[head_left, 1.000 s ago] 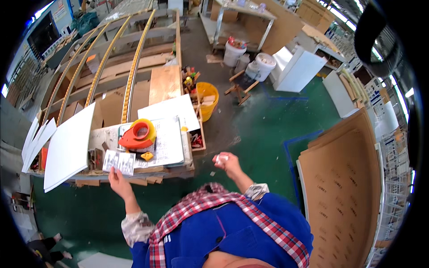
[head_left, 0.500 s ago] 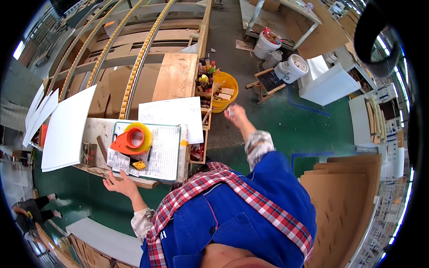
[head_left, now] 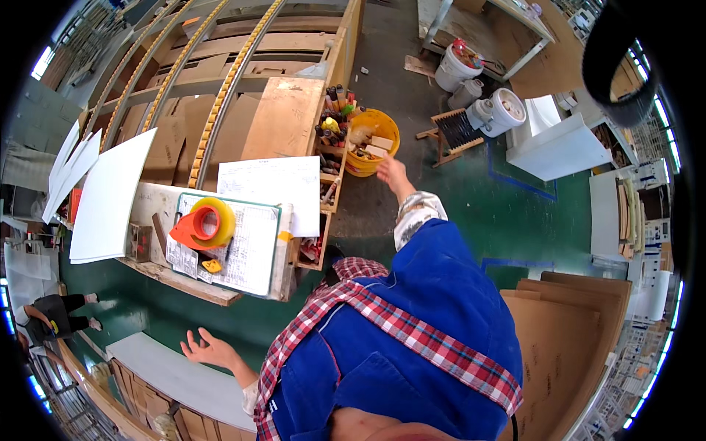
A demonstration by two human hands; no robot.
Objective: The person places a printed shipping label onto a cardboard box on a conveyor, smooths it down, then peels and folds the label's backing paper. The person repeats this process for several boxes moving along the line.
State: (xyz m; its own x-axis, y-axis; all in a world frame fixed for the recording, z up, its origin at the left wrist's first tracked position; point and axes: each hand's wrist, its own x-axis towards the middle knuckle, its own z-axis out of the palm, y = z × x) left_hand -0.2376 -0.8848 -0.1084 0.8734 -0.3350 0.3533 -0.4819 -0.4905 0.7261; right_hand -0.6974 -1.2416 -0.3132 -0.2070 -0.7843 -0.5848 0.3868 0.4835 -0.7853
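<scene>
My right hand [head_left: 395,176] is stretched out beside the rim of a yellow bucket [head_left: 365,170]. Its fingers point toward the bucket and nothing shows in them. Inside the bucket lie pale blocks [head_left: 381,144] and some crumpled, clear-looking stuff [head_left: 361,134]. Off the bench's near edge, my left hand [head_left: 209,350] hangs in the air, palm up, fingers spread, holding nothing. On the bench rests a clipboard [head_left: 259,257] with filled-in sheets. An orange tape dispenser [head_left: 193,227] with a yellow roll, a pen [head_left: 229,248] and a small yellow tool [head_left: 212,265] lie on it.
A wooden tray of tools [head_left: 332,136] runs along the bench's right side. White sheets [head_left: 110,202] lean at the left. Beyond the bucket are a small stool [head_left: 451,131] and white pails [head_left: 504,110]. Cardboard [head_left: 551,345] is stacked at right. Another person [head_left: 55,316] stands far left.
My right hand, earlier closed around something small and pale, now has its fingers extended by the bucket. My left hand has moved away from the clipboard's edge, and the view has shifted slightly.
</scene>
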